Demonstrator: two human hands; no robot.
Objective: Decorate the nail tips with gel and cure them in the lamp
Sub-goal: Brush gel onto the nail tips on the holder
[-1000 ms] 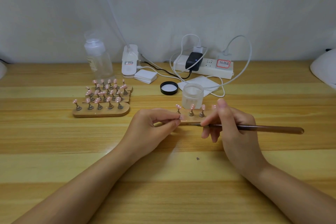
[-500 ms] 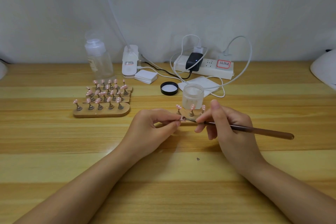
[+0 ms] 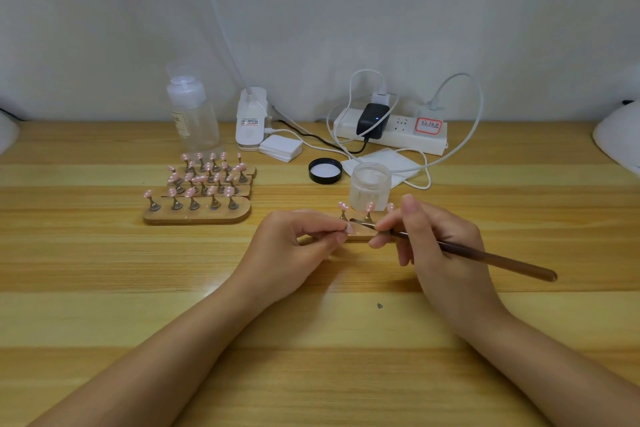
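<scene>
A: status?
B: my left hand [image 3: 294, 246] pinches one nail tip [image 3: 349, 228] mid-bench; my right hand [image 3: 440, 243] grips the brush [image 3: 485, 256], its tip on the nail
A: risks?
B: a shaky pinch smears gel; my knuckles could knock the stand [image 3: 360, 236] or the open jar [image 3: 370, 185] behind it

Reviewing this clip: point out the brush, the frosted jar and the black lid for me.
brush [image 3: 485, 257], head view, middle of the brown handle.
frosted jar [image 3: 370, 188], head view, front wall.
black lid [image 3: 325, 170], head view, its white inner face.
</scene>
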